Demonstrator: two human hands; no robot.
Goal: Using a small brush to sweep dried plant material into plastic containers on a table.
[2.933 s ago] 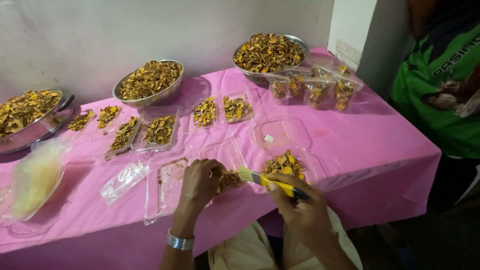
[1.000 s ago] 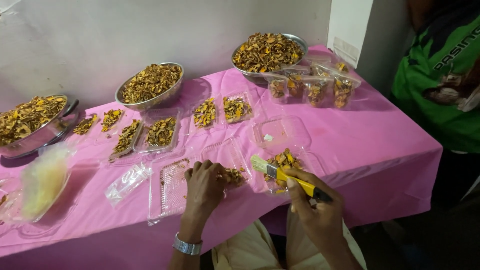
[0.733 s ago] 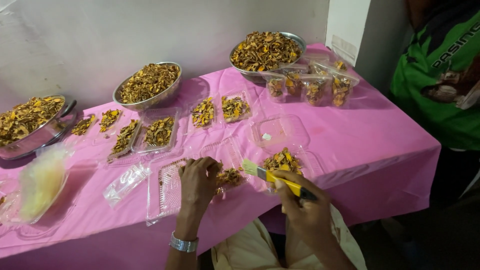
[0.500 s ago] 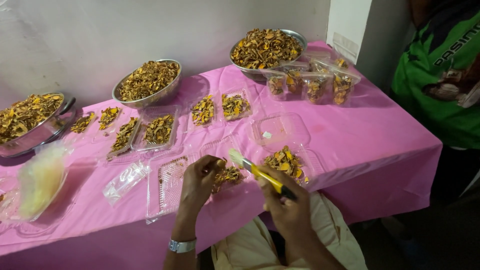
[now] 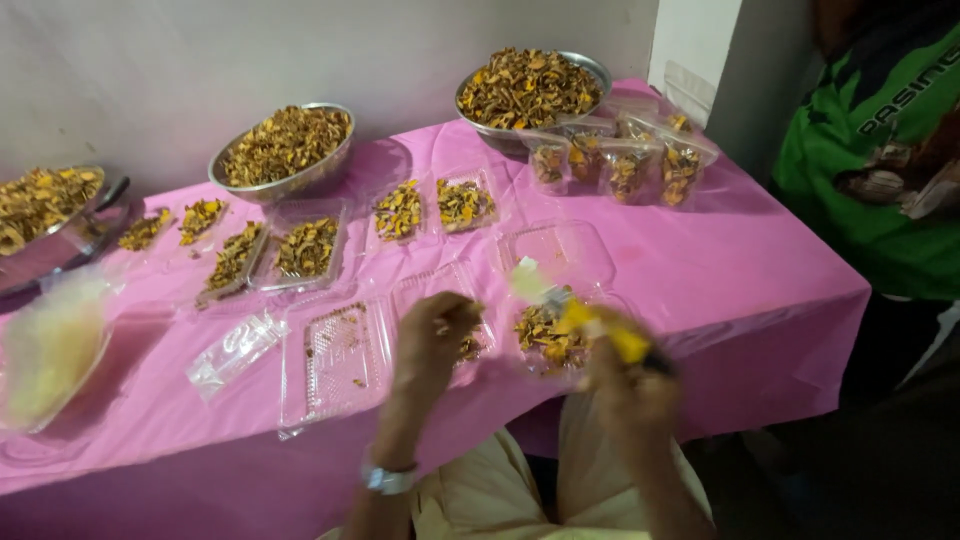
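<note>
My left hand (image 5: 432,335) curls over the clear plastic tray (image 5: 440,300) on the pink tablecloth (image 5: 720,270), fingers bent around a few yellow-brown dried pieces (image 5: 468,345), though motion blur hides how tightly they pinch. My right hand (image 5: 625,375) closes around a yellow-handled tool (image 5: 590,322); its pale tip hangs over the filled tray (image 5: 545,335), and blur keeps me from making out its shape. My watch (image 5: 388,478) shows; my forearms are cut off below.

Pink-clothed table (image 5: 760,270) with 3 steel bowls (image 5: 285,148) of dried pieces, clear trays (image 5: 335,355), bags (image 5: 232,350).
</note>
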